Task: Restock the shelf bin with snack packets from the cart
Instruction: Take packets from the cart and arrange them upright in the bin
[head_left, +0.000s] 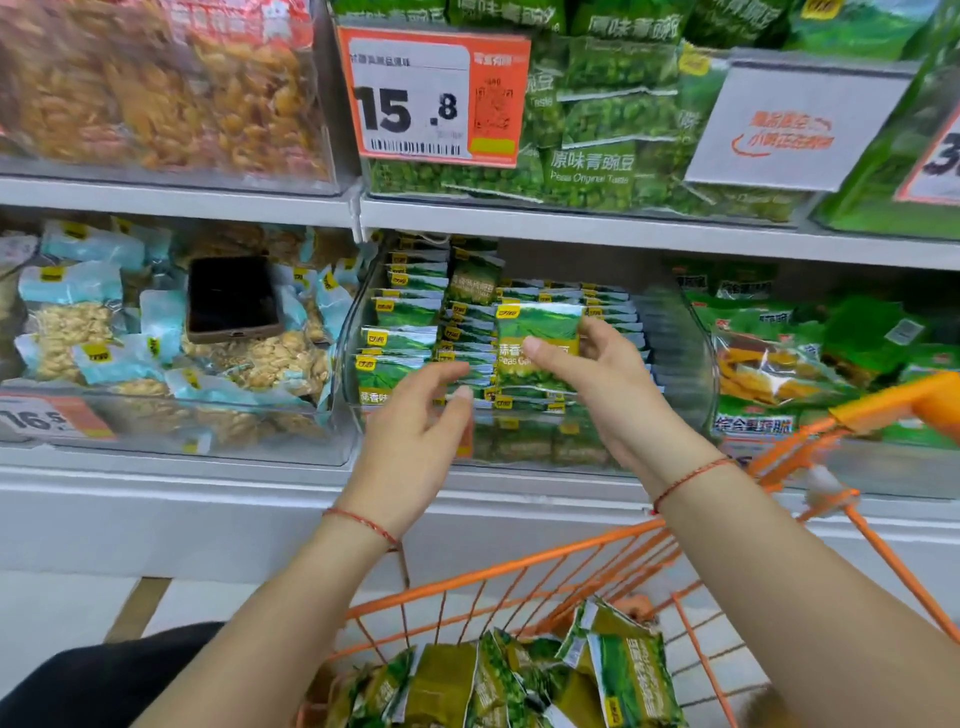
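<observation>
Our right hand (587, 358) pinches a green snack packet (537, 345) upright at frame centre, face out to match the rows | left hand (421, 415) relaxed, empty, steadying stacks in the clear bin (691, 358) | more packets wait in the orange cart (519, 566), bottom.

This is a shop, a snack aisle in a supermarket. White shelves (176, 200) carry clear plastic bins (691, 358) packed with bagged snacks across the upper and middle frame. An orange price tag (434, 96) reading 15.8 with a barcode hangs at top centre, another price label (49, 418) sits at left, and an orange wire shopping cart (571, 566) fills the lower right.
</observation>
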